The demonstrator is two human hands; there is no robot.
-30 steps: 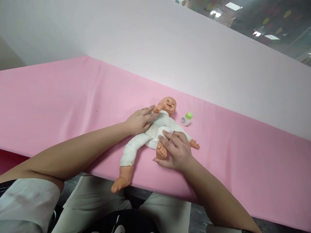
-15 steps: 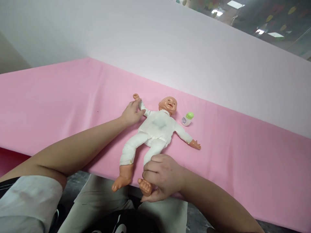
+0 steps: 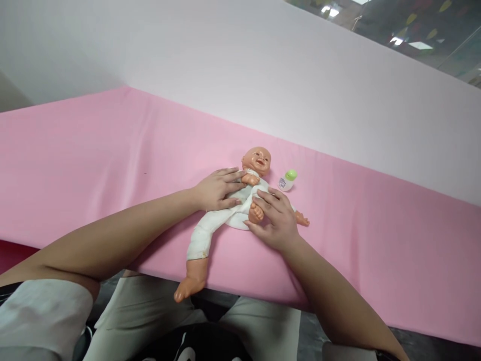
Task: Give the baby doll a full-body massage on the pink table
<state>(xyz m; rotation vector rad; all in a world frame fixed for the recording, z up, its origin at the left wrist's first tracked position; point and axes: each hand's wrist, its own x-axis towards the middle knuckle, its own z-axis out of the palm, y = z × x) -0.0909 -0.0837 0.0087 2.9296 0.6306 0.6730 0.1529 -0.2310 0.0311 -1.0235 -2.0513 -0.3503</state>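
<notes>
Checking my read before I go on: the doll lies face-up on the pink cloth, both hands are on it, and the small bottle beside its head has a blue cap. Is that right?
Not quite. In the head view the small bottle has a green cap, not blue. The rest holds: the doll lies face-up on the pink cloth, with the left hand and right hand on it.

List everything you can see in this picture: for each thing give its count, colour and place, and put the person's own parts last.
Doll: one, white suit, on its back near the table's front edge, one foot over it.
Bottle: one, white with green cap, beside the doll's head.
Tablecloth: one, pink, over the table.
Wall panel: one, white, behind the table.
Left hand: on the doll's arm and chest.
Right hand: folding the doll's leg up to its belly.
</notes>
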